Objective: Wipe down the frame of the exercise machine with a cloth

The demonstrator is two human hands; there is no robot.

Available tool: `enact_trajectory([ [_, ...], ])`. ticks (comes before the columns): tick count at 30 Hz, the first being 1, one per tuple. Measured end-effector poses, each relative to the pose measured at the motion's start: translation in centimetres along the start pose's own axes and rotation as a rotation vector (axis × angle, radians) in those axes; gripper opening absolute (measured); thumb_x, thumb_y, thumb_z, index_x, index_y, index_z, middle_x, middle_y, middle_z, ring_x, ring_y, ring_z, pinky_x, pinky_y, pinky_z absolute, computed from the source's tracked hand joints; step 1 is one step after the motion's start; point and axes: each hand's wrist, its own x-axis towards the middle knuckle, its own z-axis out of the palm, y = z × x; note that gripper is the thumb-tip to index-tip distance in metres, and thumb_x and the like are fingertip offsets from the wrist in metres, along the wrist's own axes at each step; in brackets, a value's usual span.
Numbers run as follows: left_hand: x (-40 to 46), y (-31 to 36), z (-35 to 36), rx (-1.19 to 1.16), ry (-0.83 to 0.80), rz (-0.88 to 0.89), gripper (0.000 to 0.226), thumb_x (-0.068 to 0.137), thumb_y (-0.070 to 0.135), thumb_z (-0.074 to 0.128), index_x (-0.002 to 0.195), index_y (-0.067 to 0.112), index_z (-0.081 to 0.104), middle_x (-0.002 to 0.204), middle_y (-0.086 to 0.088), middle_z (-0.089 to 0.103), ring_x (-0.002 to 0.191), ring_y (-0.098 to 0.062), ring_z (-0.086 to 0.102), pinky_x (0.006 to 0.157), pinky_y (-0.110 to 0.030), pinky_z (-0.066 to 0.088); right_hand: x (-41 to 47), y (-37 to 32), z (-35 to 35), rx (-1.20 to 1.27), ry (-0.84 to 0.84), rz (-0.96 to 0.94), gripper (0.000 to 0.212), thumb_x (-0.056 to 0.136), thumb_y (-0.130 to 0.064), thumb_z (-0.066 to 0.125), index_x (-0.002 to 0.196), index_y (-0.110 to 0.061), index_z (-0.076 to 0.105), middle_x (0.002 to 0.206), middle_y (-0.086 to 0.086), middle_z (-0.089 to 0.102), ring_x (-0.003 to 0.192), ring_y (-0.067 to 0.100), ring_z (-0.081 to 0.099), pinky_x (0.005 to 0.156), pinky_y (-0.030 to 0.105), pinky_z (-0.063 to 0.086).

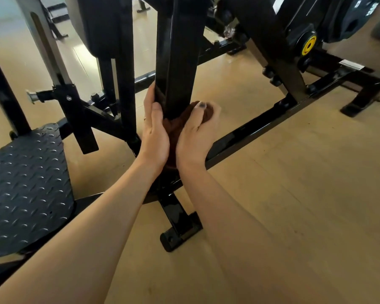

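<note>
Hands clasp the black upright post (180, 62). Your right hand (195, 132) pinches a brown cloth (176, 128) against the post's right face; your left hand (155, 128) wraps its left edge. Post runs lengthwise upward, unwiped above.

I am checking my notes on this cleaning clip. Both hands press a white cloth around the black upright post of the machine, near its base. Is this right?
Not quite: the cloth is dark reddish brown, not white, as the head view shows. Otherwise correct: the left hand and right hand press it around the black upright post, near its base.
</note>
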Motion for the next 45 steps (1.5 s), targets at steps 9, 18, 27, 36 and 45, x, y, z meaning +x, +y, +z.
enact_trajectory([
  [9, -0.6, -0.2, 0.8, 0.016, 0.106, 0.023, 0.028, 0.109, 0.040, 0.020, 0.125, 0.053, 0.039, 0.111, 0.052, 0.052, 0.111, 0.025, 0.047, 0.090, 0.004, 0.035, -1.4, 9.8, -3.3, -0.480, -0.296, -0.015, 0.006, 0.104, -0.034, 0.052, 0.107, -0.028, 0.052, 0.110, -0.005, 0.050, 0.096, 0.000, 0.051, 0.083, 0.026, 0.049],
  [18, -0.2, -2.6, 3.3, 0.168, 0.474, 0.260, 0.029, 0.109, 0.035, 0.023, 0.129, 0.045, 0.041, 0.105, 0.043, 0.056, 0.105, 0.018, 0.055, 0.083, -0.001, 0.043, 2.6, 13.2, -4.5, -1.117, -0.529, -0.526, 0.027, 0.093, -0.028, 0.071, 0.115, -0.023, 0.056, 0.103, 0.009, 0.055, 0.087, 0.021, 0.046, 0.068, 0.029, 0.048],
  [27, 0.3, -3.2, 3.7, 0.158, 0.540, 0.299, 0.039, 0.107, 0.038, 0.020, 0.132, 0.034, 0.049, 0.105, 0.037, 0.057, 0.105, 0.017, 0.056, 0.080, 0.001, 0.042, 17.0, 13.9, -12.3, -1.217, -0.205, -0.222, 0.027, 0.103, -0.046, 0.052, 0.116, -0.022, 0.052, 0.120, 0.012, 0.046, 0.099, 0.026, 0.046, 0.087, 0.044, 0.056],
  [36, 0.2, -3.6, 3.5, 0.208, 0.576, 0.291, 0.029, 0.109, 0.032, 0.023, 0.127, 0.037, 0.046, 0.097, 0.030, 0.054, 0.096, 0.023, 0.054, 0.076, 0.002, 0.041, 4.8, 14.5, -7.1, -1.222, -0.431, -0.443, 0.027, 0.096, -0.043, 0.063, 0.113, -0.025, 0.052, 0.113, 0.008, 0.050, 0.092, 0.021, 0.047, 0.072, 0.032, 0.052],
  [45, -0.7, -2.4, 2.7, 0.215, 0.444, 0.208, 0.031, 0.112, 0.032, 0.025, 0.133, 0.031, 0.047, 0.107, 0.028, 0.055, 0.102, 0.017, 0.055, 0.082, -0.001, 0.042, 9.4, 13.8, -8.4, -1.389, -0.433, -0.524, 0.026, 0.102, -0.040, 0.055, 0.120, -0.024, 0.046, 0.114, 0.013, 0.046, 0.092, 0.023, 0.043, 0.077, 0.035, 0.053],
])
